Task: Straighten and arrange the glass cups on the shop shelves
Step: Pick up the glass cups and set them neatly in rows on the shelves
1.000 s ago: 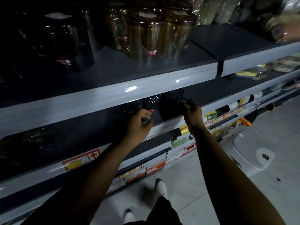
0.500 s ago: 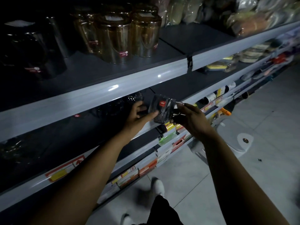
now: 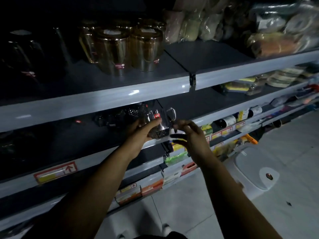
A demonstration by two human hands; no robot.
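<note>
My left hand (image 3: 144,131) grips a small clear glass cup (image 3: 159,124) with a red sticker and a loop handle, held just in front of the second shelf's edge (image 3: 103,150). My right hand (image 3: 191,137) is just right of the cup with its fingers spread, fingertips close under the handle and holding nothing. More dark patterned glass cups (image 3: 124,114) stand behind on the second shelf. Amber glass mugs (image 3: 120,49) and dark glasses (image 3: 25,54) stand on the top shelf (image 3: 103,97).
Plastic-wrapped goods (image 3: 276,37) fill the top shelf at the right. Packaged items (image 3: 241,85) lie on the second shelf further right. Price labels (image 3: 55,171) line the lower shelf edges. A white floor fixture (image 3: 259,169) sits on the tiled floor at the right.
The cup came out from the second shelf and passed from both hands into my left hand. My right hand let go of the handle and spread its fingers.
</note>
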